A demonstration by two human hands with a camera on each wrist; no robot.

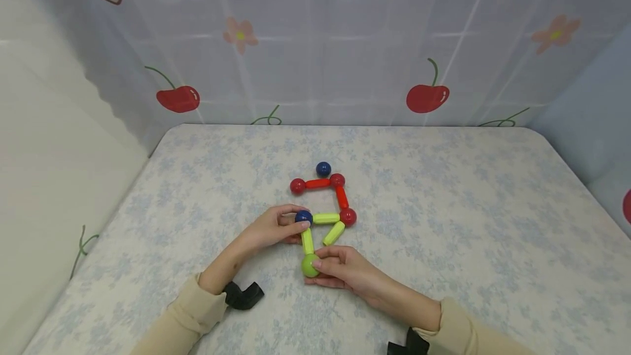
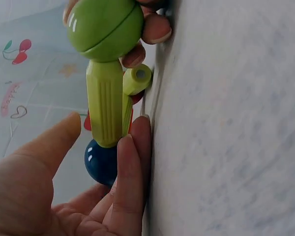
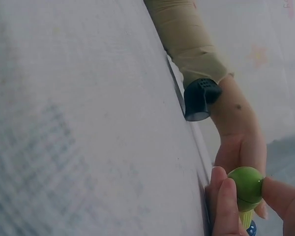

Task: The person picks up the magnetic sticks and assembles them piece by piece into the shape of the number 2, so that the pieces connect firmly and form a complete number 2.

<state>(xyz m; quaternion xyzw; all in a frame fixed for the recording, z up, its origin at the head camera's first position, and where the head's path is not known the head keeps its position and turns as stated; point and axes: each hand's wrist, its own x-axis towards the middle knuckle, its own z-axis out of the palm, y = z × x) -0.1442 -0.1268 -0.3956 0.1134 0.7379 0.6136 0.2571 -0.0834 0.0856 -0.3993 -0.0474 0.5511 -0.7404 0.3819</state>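
Observation:
My left hand (image 1: pixel 266 230) holds a blue ball (image 1: pixel 303 216) at a corner of a chain of balls and rods. A yellow-green rod (image 2: pixel 106 103) runs from that ball to a green ball (image 1: pixel 308 266), which my right hand (image 1: pixel 347 272) pinches between thumb and fingers. Another yellow-green rod (image 1: pixel 326 218) links the blue ball to a red ball (image 1: pixel 348 217). From this red ball a third yellow-green rod (image 1: pixel 334 233) slants toward me, its near end free. Beyond it, a red rod (image 1: pixel 342 197) leads to a second red ball (image 1: pixel 337 180).
Another red rod (image 1: pixel 317 183) continues left to a red ball (image 1: pixel 298 186) at the chain's far end. Behind it, a separate blue ball (image 1: pixel 323 169) lies on the flowered tablecloth (image 1: pixel 443 207). A printed curtain (image 1: pixel 315 59) hangs beyond the table's back edge.

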